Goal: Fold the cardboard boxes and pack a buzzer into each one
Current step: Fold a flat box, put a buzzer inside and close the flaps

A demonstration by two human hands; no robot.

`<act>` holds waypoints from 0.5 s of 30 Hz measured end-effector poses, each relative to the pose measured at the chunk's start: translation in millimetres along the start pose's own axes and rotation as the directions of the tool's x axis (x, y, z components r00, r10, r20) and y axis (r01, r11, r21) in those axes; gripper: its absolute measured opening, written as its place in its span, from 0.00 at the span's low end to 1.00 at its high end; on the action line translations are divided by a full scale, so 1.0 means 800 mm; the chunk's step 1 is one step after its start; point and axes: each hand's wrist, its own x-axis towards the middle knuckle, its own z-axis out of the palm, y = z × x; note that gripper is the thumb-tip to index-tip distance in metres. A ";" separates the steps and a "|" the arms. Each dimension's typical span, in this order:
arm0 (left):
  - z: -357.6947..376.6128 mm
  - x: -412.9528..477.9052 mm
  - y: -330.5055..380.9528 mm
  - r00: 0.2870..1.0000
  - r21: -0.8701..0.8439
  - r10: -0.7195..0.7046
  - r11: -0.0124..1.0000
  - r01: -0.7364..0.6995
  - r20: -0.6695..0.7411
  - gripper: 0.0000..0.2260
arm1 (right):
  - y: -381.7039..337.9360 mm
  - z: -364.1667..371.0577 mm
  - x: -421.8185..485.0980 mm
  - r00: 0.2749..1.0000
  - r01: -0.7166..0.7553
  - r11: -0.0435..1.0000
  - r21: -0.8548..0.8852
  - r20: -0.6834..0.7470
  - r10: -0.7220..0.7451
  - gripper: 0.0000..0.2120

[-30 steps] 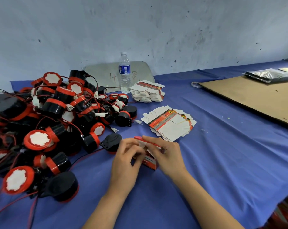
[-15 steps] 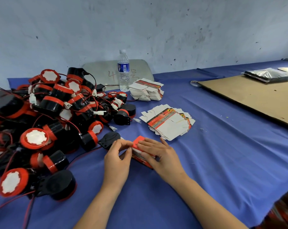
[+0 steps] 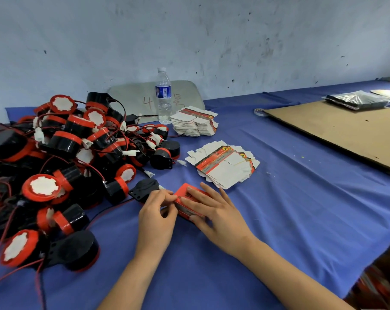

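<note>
1. Head view, nearest first: the left hand (image 3: 156,211), at the 7 o'clock side of the red box (image 3: 183,193), has its fingers curled, pinching the box's left end, seemingly at an end flap.
2. The right hand (image 3: 214,218), at the box's 4 o'clock, lies over it with fingers straight and spread, pressing the top panel. Its thumb runs along the near side wall.
3. The red box sits on the blue-covered surface (image 3: 301,209) between both hands. Whether a buzzer is already inside is hidden.
4. My judgement is that the box is thin printed card: light, springy at its creases and easily crushed. It is best steadied by opposite walls near the corners, with flaps pushed at their free edge.
5. Just at the box's 10 o'clock lies a lone black buzzer (image 3: 144,189). From 9 to 11 o'clock beyond it spreads the buzzer pile (image 3: 62,153), its red wires tangled. These look rigid and heavier, so lift one by the body, not the wire.
6. At 1 o'clock are the fanned flat blanks (image 3: 225,166), and farther, at 12 o'clock, a squarer stack (image 3: 194,123) with a water bottle (image 3: 163,95) behind it.
</note>
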 end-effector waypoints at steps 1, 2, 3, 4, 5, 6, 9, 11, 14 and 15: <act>0.000 -0.001 0.000 1.000 0.023 0.022 0.999 -0.022 0.008 0.15 | 0.001 0.002 -0.003 1.000 0.001 1.000 -0.018 0.009 -0.001 0.23; -0.001 -0.002 0.001 0.999 0.052 0.047 0.997 -0.049 0.024 0.15 | 0.001 0.004 -0.005 1.000 0.006 1.000 -0.025 0.010 -0.006 0.24; -0.001 -0.003 0.002 0.996 0.074 0.069 0.995 -0.073 0.047 0.15 | 0.000 0.006 -0.009 1.000 0.016 1.000 -0.019 0.001 -0.016 0.26; -0.002 -0.004 0.003 0.994 0.083 0.081 0.993 -0.087 0.068 0.16 | -0.001 0.007 -0.011 0.999 0.034 0.999 0.004 -0.022 -0.033 0.26; -0.002 -0.004 0.003 0.993 0.079 0.083 0.993 -0.090 0.083 0.16 | -0.001 0.007 -0.013 0.997 0.050 0.997 0.053 -0.065 -0.047 0.27; -0.003 -0.004 0.004 0.993 0.069 0.084 0.994 -0.090 0.088 0.16 | 0.000 0.007 -0.015 0.991 0.052 0.990 0.128 -0.130 -0.035 0.27; -0.001 -0.005 0.005 0.992 0.060 0.091 0.994 -0.096 0.081 0.14 | 0.007 0.002 -0.014 0.928 -0.033 0.918 0.395 -0.329 0.175 0.28; 0.001 -0.007 0.007 0.990 0.079 0.126 0.988 -0.130 0.065 0.13 | 0.013 0.000 -0.013 0.890 -0.086 0.871 0.484 -0.356 0.286 0.26; 0.003 -0.010 0.012 0.982 0.118 0.184 0.975 -0.187 0.039 0.08 | 0.013 0.002 -0.013 0.915 -0.082 0.901 0.427 -0.326 0.238 0.21; 0.004 -0.010 0.013 0.981 0.153 0.185 0.969 -0.193 0.065 0.10 | 0.012 0.002 -0.013 0.925 -0.074 0.911 0.406 -0.314 0.215 0.19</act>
